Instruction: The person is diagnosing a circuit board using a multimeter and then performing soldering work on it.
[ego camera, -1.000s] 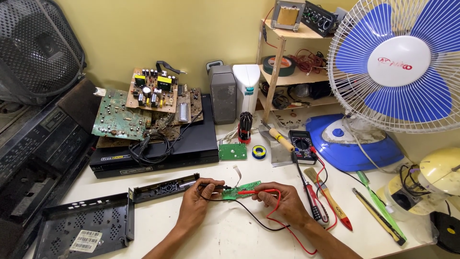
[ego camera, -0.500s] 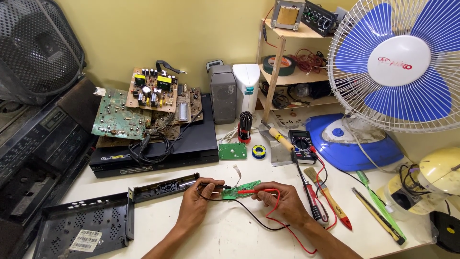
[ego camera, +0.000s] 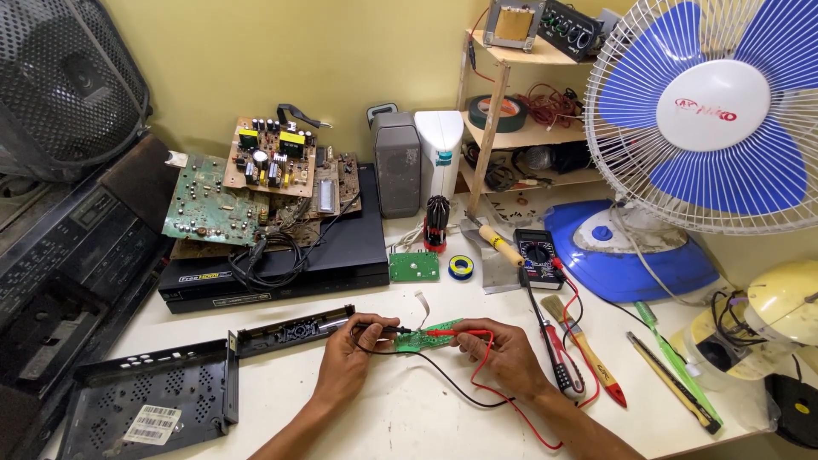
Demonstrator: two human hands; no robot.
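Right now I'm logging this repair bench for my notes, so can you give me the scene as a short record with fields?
Left hand: holds a thin black probe on the board.
Right hand: holds a thin red probe on the board.
Work piece: small narrow green circuit board, flat on the white table.
Meter: black handheld multimeter, right of the hands.
Behind: flat black player box stacked with bare circuit boards.
Right side: blue and white desk fan.

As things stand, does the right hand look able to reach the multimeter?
Probably yes: the multimeter lies just beyond the right hand on bare table, nothing between, though that hand holds a red probe on the green board.
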